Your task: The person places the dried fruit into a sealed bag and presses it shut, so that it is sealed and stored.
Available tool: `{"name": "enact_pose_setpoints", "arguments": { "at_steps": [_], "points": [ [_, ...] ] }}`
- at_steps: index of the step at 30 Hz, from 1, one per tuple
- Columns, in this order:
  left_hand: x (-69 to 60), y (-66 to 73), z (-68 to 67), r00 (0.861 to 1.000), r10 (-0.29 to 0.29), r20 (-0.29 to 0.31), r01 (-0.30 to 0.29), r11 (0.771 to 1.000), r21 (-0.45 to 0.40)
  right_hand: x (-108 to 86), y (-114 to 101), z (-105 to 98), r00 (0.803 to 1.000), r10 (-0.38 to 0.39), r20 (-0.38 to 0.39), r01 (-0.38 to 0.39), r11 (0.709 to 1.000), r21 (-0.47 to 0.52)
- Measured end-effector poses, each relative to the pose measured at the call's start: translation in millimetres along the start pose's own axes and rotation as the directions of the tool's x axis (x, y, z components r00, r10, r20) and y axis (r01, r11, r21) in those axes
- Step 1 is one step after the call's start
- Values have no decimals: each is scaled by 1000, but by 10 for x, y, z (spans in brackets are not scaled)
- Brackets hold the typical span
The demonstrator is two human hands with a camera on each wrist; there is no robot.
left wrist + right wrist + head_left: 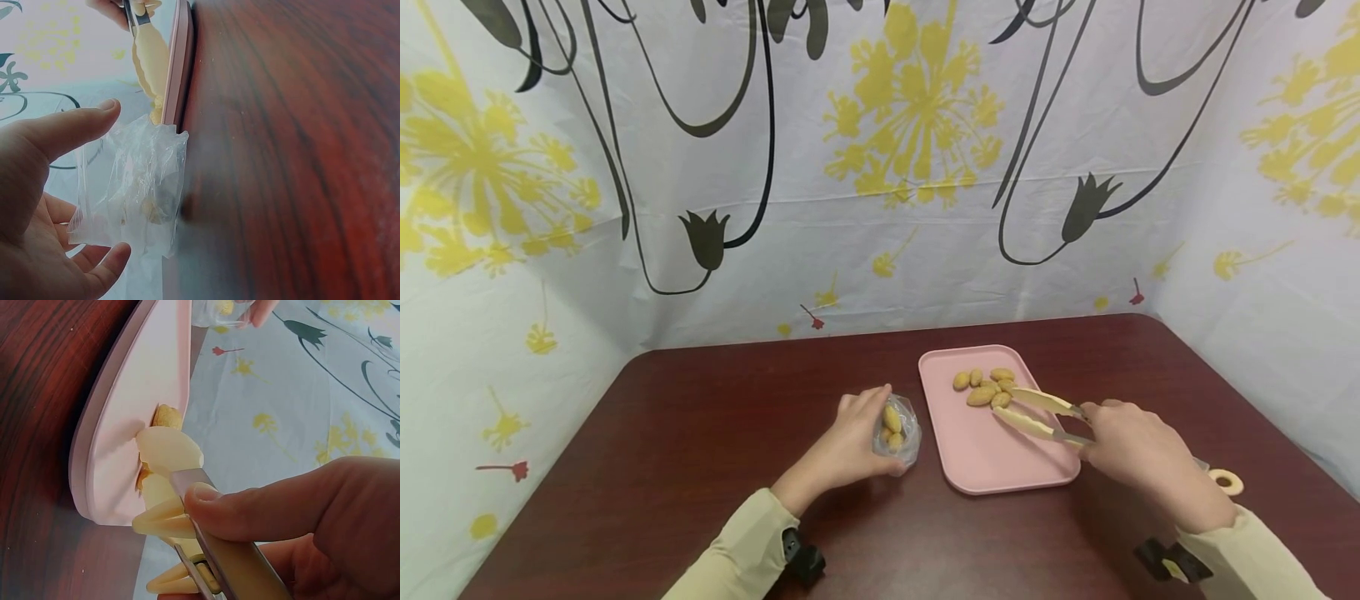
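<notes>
My left hand (850, 437) curves its thumb and fingers round a clear plastic bag (912, 433), which stands open at the top on the table. A few unshelled peanuts (892, 419) show inside it. In the left wrist view the bag (140, 181) is crinkled, and its contents are blurred. My right hand (1138, 446) grips tongs (1037, 427) with cream tips and metal arms. The tips are spread apart over a pink tray (970, 462), close to several peanuts (981, 396) there. Seen from the right wrist, the tongs (169, 450) partly hide the peanuts (167, 417).
A dark reddish-brown table (722, 417) carries everything. The tray stands just right of the bag, its raised rim between them. A cream ring (1227, 482) at the tongs' rear sticks out past the right wrist. Patterned cloth (850, 250) hangs behind and at both sides.
</notes>
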State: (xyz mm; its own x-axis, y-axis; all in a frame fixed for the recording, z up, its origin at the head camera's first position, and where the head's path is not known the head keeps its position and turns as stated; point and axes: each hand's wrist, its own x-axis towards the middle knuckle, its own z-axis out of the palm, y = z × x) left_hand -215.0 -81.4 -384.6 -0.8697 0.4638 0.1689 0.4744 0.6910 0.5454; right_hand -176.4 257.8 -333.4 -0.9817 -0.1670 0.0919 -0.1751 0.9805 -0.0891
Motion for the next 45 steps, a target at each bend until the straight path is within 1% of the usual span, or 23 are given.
{"name": "enact_pose_setpoints", "arguments": {
  "at_steps": [2, 7, 13, 19, 26, 35, 41, 45],
  "points": [
    [0, -4, 1, 1000, 7, -1, -7, 1000, 7, -10, 7, -2, 1000, -3, 2, 3, 1000, -4],
    [-3, -9, 2, 1000, 1, 4, -1, 1000, 3, -61, 8, -17, 1000, -19, 6, 19, 1000, -6],
    [2, -23, 10, 1000, 0, -1, 0, 1000, 0, -94, 1, -53, 998, -26, 57, 26, 1000, 9],
    [5, -35, 13, 1000, 12, -6, -12, 1000, 3, -61, -3, -52, 998, -33, 54, 32, 999, 18],
    [-2, -38, 12, 1000, -4, 8, 4, 1000, 2, -1, -1, -30, 996, -33, 82, 31, 999, 29],
    [-3, -34, 10, 1000, -6, 2, 6, 1000, 5, 16, -23, -27, 995, -35, 92, 33, 999, 24],
    [0, -31, 10, 1000, -10, 3, 10, 1000, 1, 0, -35, -37, 995, -51, 85, 50, 998, 23],
    [3, -31, 6, 1000, -8, 5, 8, 1000, -2, -22, -77, -57, 995, -83, 47, 81, 996, 33]
  ]
}}
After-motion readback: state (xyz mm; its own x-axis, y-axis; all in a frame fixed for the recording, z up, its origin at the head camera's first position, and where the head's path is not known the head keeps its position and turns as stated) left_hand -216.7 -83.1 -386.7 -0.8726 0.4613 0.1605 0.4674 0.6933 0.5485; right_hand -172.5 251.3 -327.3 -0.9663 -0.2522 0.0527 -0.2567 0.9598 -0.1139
